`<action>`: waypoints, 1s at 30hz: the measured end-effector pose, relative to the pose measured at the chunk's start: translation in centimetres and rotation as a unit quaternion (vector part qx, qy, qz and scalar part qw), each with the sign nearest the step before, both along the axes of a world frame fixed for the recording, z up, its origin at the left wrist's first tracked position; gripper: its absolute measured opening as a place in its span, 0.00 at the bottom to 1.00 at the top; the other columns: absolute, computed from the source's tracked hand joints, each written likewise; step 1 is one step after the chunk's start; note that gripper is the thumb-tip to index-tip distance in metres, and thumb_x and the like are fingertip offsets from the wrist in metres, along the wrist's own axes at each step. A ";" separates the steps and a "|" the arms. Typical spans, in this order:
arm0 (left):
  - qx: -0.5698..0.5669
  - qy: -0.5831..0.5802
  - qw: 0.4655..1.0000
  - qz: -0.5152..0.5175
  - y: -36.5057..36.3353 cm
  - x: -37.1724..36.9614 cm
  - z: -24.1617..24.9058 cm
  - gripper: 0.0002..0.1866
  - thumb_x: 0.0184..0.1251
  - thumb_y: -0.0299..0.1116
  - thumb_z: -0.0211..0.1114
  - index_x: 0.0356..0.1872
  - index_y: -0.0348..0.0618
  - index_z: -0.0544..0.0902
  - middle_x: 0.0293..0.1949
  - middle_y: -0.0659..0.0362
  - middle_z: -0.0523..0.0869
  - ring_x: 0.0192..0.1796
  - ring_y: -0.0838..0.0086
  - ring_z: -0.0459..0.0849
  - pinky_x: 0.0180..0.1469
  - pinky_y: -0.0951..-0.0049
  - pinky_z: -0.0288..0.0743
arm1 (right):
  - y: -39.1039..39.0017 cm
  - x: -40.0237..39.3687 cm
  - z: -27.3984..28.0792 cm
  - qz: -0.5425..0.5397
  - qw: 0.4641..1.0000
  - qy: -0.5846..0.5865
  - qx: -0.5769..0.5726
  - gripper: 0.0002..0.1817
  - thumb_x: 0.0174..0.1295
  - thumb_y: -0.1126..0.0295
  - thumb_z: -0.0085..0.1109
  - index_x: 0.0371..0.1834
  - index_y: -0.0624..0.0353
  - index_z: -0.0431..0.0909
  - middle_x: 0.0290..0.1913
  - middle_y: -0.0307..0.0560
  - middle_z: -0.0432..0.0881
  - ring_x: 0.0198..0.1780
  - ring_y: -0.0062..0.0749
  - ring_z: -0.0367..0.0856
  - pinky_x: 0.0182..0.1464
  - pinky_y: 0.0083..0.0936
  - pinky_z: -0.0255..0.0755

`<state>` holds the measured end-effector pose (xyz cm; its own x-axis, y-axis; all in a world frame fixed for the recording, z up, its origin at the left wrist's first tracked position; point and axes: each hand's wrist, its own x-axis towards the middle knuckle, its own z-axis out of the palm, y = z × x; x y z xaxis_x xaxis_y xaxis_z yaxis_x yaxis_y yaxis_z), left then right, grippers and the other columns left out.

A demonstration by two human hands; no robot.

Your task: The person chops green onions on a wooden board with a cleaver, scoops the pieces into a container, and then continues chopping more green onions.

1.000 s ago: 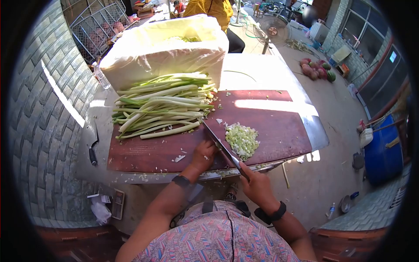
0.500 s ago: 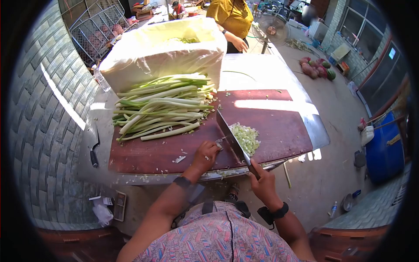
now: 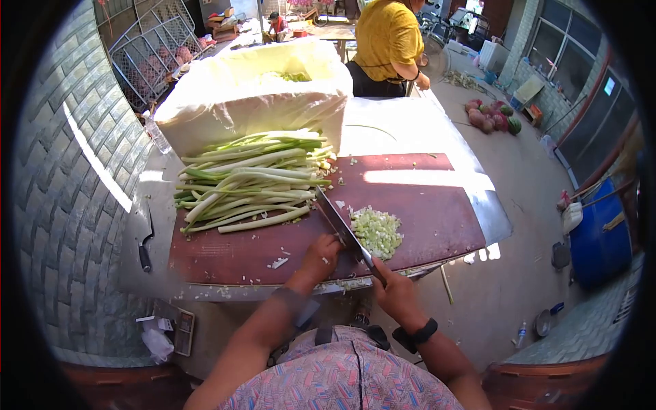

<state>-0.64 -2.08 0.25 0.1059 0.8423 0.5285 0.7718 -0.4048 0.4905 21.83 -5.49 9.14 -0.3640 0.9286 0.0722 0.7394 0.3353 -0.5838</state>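
Note:
A wide-bladed cleaver (image 3: 344, 229) is in my right hand (image 3: 398, 296), fingers wrapped round its handle, the blade slanting away to the left over the dark red cutting board (image 3: 437, 198). My left hand (image 3: 322, 255) is closed with curled fingers just left of the blade; what its fingertips hold is hidden. Chopped scallion (image 3: 376, 232) lies in a heap right of the blade. Long whole scallions (image 3: 253, 179) are piled on the board's left half, beyond my left hand. White scraps (image 3: 277, 262) lie near my left wrist.
A large cloth-lined box (image 3: 246, 113) stands behind the scallions, near a plastic bottle (image 3: 158, 137). A black-handled knife (image 3: 145, 254) lies at the table's left side. Across the table stands a person in a yellow shirt (image 3: 389, 37). A blue barrel (image 3: 600, 236) stands on the right.
The cleaver and my right hand have shifted left, bringing the blade closer to my left hand and the whole scallions. Across the table, the person has moved right and turned away.

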 end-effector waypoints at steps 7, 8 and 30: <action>0.026 -0.023 0.999 -0.005 -0.6 -0.1 0.0 0.06 0.52 0.24 0.68 0.31 0.41 0.83 0.37 0.55 0.83 0.39 0.57 0.79 0.40 0.61 0.76 | -0.1 1.3 -1.3 -0.035 0.990 0.138 0.010 0.25 0.58 0.72 0.62 0.61 0.53 0.76 0.35 0.62 0.84 0.38 0.54 0.85 0.39 0.35 0.77; 0.007 -0.024 1.000 -0.005 -0.6 -0.1 -0.2 0.06 0.53 0.24 0.65 0.34 0.42 0.83 0.38 0.55 0.83 0.41 0.56 0.79 0.42 0.60 0.76 | -0.5 1.8 -1.0 -0.035 0.990 0.138 0.011 0.25 0.58 0.72 0.62 0.61 0.53 0.76 0.35 0.62 0.84 0.38 0.54 0.85 0.39 0.35 0.77; -0.031 -0.018 0.999 -0.003 -1.0 -0.1 0.1 0.10 0.52 0.21 0.57 0.36 0.42 0.81 0.38 0.53 0.79 0.44 0.56 0.78 0.43 0.58 0.76 | 0.2 0.5 -2.5 -0.005 0.995 0.094 0.031 0.26 0.58 0.72 0.62 0.63 0.51 0.74 0.32 0.59 0.83 0.33 0.51 0.84 0.36 0.38 0.75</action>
<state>-0.70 -3.05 0.37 0.0924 0.8727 0.4794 0.7503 -0.3776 0.5427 22.33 -5.33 6.65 -0.3299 0.9235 0.1957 0.6225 0.3686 -0.6904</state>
